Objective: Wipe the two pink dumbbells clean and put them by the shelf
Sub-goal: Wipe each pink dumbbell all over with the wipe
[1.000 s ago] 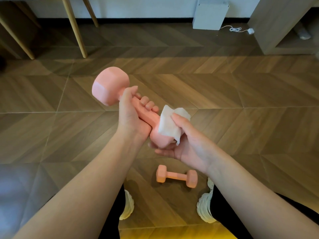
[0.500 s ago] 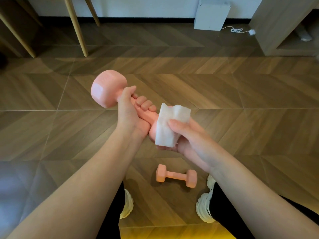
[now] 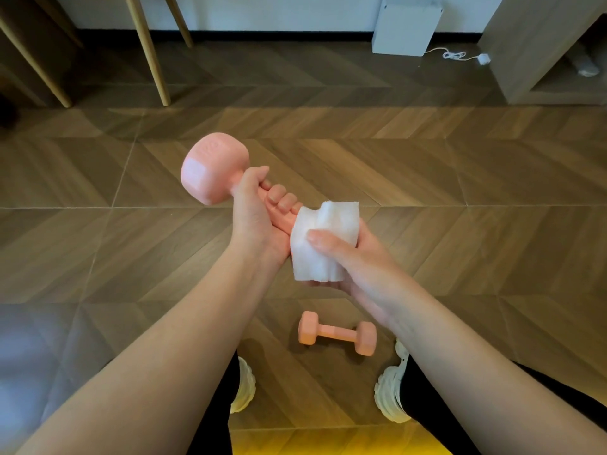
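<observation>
Nearest, below the right hand (image 3: 358,267) and between two white shoes (image 3: 391,394): second pink dumbbell (image 3: 337,333), flat on the wood floor (image 3: 460,224), untouched. Small, rigid, probably dense for its size. Coating smooth, likely slick once damp. Best taken round the narrow handle, not by a head.

Above that: right hand cupped round a folded white wipe (image 3: 323,241), thumb pressing on top. Wipe wrapped over the near head of the held dumbbell (image 3: 213,169), hiding that head completely. Wipe soft and thin, quick to bunch.

Just to the left, against the wipe: left hand (image 3: 254,218) wrapped round the handle, fingers curled over it. Far head bare, sticking out past the left hand, tilted up and away. Weight apparently carried by the left hand, so a firm hold needed there during rubbing.

Well beyond both hands, off to the right: wooden shelf (image 3: 538,50) by the wall. Presumed drop-off. Worth setting down gently on the hard floor.
</observation>
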Tool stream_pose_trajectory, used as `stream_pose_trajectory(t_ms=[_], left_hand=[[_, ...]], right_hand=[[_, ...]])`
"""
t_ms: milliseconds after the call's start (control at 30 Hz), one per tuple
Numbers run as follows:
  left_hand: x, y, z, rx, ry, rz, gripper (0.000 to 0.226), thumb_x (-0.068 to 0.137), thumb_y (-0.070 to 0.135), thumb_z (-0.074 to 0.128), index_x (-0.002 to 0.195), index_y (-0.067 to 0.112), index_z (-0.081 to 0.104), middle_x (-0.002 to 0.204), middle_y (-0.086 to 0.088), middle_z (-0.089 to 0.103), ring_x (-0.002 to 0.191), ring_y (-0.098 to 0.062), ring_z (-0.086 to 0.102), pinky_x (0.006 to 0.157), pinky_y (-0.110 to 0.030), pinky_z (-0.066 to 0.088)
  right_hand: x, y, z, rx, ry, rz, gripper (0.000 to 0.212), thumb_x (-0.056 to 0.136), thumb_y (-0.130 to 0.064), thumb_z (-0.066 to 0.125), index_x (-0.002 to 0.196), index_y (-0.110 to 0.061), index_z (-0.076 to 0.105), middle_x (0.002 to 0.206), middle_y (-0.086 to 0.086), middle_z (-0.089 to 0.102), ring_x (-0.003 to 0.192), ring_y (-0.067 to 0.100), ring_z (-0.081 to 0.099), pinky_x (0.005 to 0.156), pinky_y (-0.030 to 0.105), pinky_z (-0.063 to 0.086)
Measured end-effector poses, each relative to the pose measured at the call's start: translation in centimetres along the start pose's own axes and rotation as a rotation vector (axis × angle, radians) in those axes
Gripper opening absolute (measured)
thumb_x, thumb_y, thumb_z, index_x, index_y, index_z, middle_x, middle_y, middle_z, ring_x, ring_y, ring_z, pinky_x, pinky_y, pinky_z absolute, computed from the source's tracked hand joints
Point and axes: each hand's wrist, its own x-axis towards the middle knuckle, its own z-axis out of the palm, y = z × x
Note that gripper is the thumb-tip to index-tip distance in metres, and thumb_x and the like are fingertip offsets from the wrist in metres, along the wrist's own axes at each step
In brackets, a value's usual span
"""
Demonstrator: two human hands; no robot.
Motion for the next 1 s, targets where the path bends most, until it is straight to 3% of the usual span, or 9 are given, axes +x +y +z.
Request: stream_pose_trajectory(t_ms=[233,300,400,500,600,733,867,933,1000], left_hand=[[-0.1,-0.2,0.6,-0.006,-0.027,0.004,0.033,0.094,0.019,0.05,0.066,0.02,0.031,0.049,0.006,0.023,0.039,-0.011,0.023,0.042,-0.021,0.028],[-0.1,0.0,0.4,0.001,-0.031,0.013,0.033,0.093,0.019,0.05,0.065,0.02,0.032,0.048,0.007,0.024,0.039,-0.01,0.024,0.042,-0.021,0.028],[-0.1,0.2,0.1,0.008,-0.047,0.035,0.033,0.093,0.019,0.049,0.064,0.02,0.032,0.048,0.007,0.023,0.039,-0.011,0.023,0.043,-0.023,0.027],[-0.3,0.4,0.1,-0.012,-0.064,0.045,0.034,0.093,0.02,0.047,0.063,0.02,0.032,0.049,0.007,0.021,0.041,-0.011,0.021,0.044,-0.024,0.026],[-0.2,0.5,0.3,0.011,-0.008,0.056,0.031,0.093,0.021,0.051,0.068,0.019,0.033,0.051,0.006,0.026,0.042,-0.011,0.027,0.046,-0.024,0.03],[0.2,0.3,0.1,-0.033,0.07,0.002,0.031,0.091,0.02,0.058,0.07,0.019,0.036,0.052,0.006,0.032,0.042,-0.01,0.032,0.045,-0.019,0.034],[0.1,0.2,0.2,-0.025,0.052,0.004,0.032,0.092,0.019,0.055,0.069,0.02,0.033,0.049,0.007,0.027,0.038,-0.01,0.026,0.041,-0.017,0.031],[0.1,0.4,0.3,-0.009,0.037,0.02,0.032,0.093,0.019,0.054,0.069,0.019,0.032,0.049,0.006,0.026,0.039,-0.01,0.026,0.042,-0.018,0.03],[0.2,0.7,0.3,-0.02,0.028,0.023,0.032,0.093,0.018,0.052,0.068,0.019,0.032,0.048,0.007,0.026,0.039,-0.01,0.026,0.042,-0.019,0.03]], right_hand=[[0.2,-0.6,0.5,0.089,0.118,0.006,0.027,0.098,-0.042,0.054,0.111,-0.02,0.064,0.117,0.02,0.069,0.093,0.028,0.066,0.079,0.054,0.055],[0.0,-0.7,0.0,0.158,0.037,0.016,0.029,0.1,-0.037,0.05,0.117,-0.017,0.061,0.122,0.021,0.066,0.098,0.028,0.064,0.077,0.051,0.055],[-0.1,-0.5,-0.8,0.243,-0.121,0.043,0.048,0.092,-0.036,0.061,0.133,-0.013,0.053,0.125,0.019,0.064,0.103,0.026,0.064,0.075,0.042,0.057],[0.0,-0.6,-0.7,0.316,-0.218,0.158,0.057,0.087,-0.041,0.064,0.136,-0.013,0.051,0.122,0.024,0.063,0.103,0.035,0.064,0.076,0.041,0.058],[0.2,-0.6,-0.3,0.377,-0.206,0.154,0.055,0.085,-0.036,0.067,0.134,-0.013,0.052,0.119,0.02,0.063,0.103,0.039,0.062,0.075,0.042,0.058],[0.5,0.0,-0.1,0.12,-0.056,-0.001,0.056,0.079,-0.033,0.07,0.132,-0.027,0.051,0.126,0.007,0.066,0.11,0.026,0.065,0.079,0.042,0.056],[0.5,-0.3,0.4,0.133,0.049,-0.014,0.017,0.098,-0.036,0.055,0.114,-0.03,0.058,0.113,0.006,0.07,0.098,0.021,0.065,0.079,0.044,0.051],[0.4,-0.4,0.0,0.155,-0.021,-0.034,0.015,0.099,-0.032,0.053,0.113,-0.03,0.058,0.104,0.002,0.07,0.097,0.019,0.063,0.082,0.045,0.049],[0.1,-0.7,-0.4,0.138,-0.156,-0.075,0.028,0.092,-0.028,0.06,0.12,-0.029,0.055,0.103,-0.003,0.07,0.097,0.015,0.066,0.083,0.043,0.052]])
